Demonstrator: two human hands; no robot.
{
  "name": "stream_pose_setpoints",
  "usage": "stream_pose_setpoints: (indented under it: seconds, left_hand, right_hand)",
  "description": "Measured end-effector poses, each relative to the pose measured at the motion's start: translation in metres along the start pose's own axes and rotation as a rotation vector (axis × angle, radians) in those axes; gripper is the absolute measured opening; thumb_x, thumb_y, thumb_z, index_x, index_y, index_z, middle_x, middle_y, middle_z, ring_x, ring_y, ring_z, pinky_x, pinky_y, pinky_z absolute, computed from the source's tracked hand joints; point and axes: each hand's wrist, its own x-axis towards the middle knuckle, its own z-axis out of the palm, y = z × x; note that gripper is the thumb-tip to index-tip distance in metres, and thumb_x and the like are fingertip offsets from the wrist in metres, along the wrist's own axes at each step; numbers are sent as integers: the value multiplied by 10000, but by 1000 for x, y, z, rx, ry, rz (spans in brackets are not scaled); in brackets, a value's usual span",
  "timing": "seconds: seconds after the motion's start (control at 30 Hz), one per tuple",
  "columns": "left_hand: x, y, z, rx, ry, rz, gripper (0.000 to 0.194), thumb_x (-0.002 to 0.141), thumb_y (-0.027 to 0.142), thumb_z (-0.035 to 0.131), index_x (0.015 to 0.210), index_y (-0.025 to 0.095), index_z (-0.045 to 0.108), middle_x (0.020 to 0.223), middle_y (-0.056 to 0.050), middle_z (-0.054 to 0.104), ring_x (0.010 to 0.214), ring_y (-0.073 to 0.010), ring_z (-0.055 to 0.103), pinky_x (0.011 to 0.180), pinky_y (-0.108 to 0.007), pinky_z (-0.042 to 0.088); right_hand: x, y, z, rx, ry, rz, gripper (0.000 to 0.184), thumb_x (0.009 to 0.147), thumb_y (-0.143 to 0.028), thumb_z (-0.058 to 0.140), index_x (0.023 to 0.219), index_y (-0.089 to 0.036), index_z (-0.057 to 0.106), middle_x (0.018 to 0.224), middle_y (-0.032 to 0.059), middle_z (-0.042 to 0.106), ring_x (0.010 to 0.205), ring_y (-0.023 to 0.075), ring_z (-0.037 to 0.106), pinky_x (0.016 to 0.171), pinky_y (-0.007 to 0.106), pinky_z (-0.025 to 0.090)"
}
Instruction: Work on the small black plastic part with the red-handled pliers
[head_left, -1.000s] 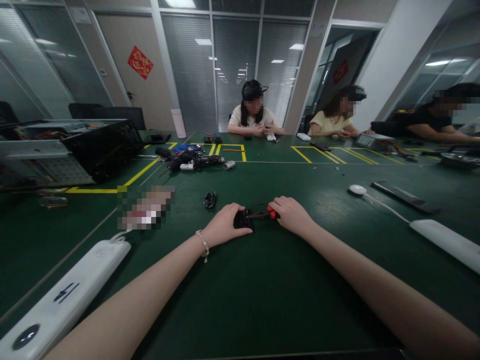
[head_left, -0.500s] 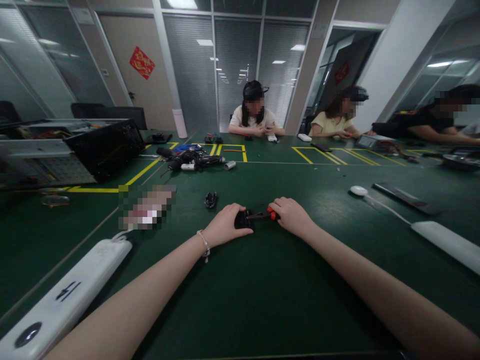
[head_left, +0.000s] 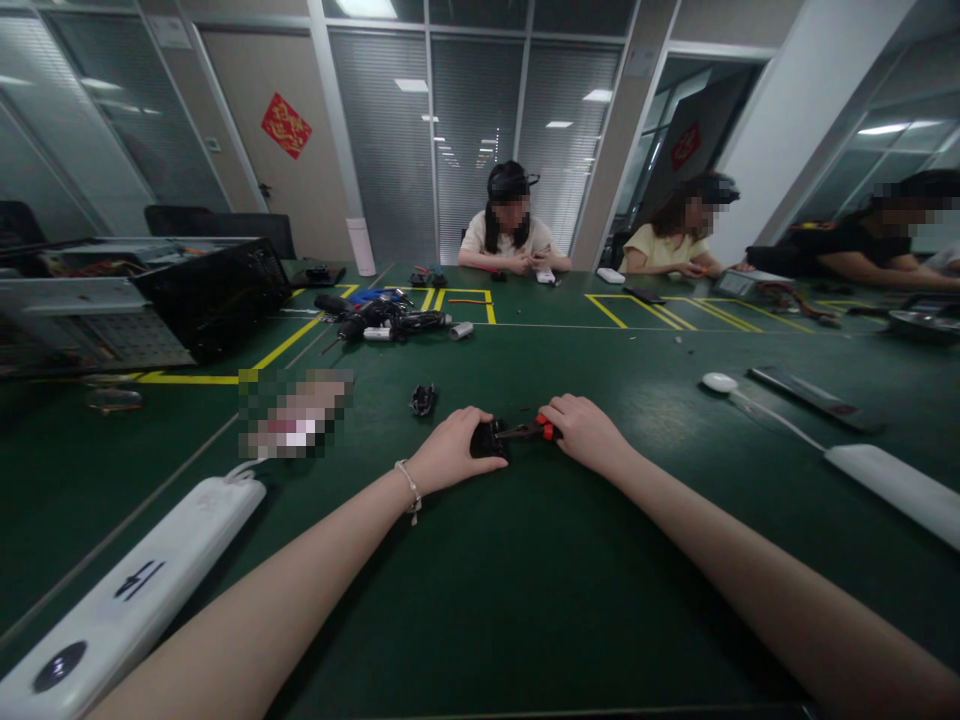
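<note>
Near the middle of the green table, my left hand is closed round a small black plastic part, thumb on the near side and fingers on the far side. My right hand grips red-handled pliers. Their dark jaws point left and meet the black part; what lies between the jaws is too small to tell. Another small dark part rests on the table beyond my left hand.
White power banks lie at both sides. A pile of cables sits farther back, left of centre. An opened computer case stands at the left. Several people sit across the table, one person directly opposite.
Both hands keep their hold on the black part and the pliers. The whole view has shifted very slightly; nothing else has visibly moved.
</note>
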Motion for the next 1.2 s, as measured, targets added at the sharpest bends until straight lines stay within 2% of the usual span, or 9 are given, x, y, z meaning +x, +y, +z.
stream_pose_setpoints:
  seconds: [1.2]
  left_hand:
    - [0,-1,1,9,-3,0,566,656,527,591,1091,192,453,1071,-79,510,969,-248,498,805,-377,421]
  right_hand:
    - [-1,3,4,-18,57,-31,341,622,-75,548,956,-144,541,904,81,552,808,196,473,701,310,376]
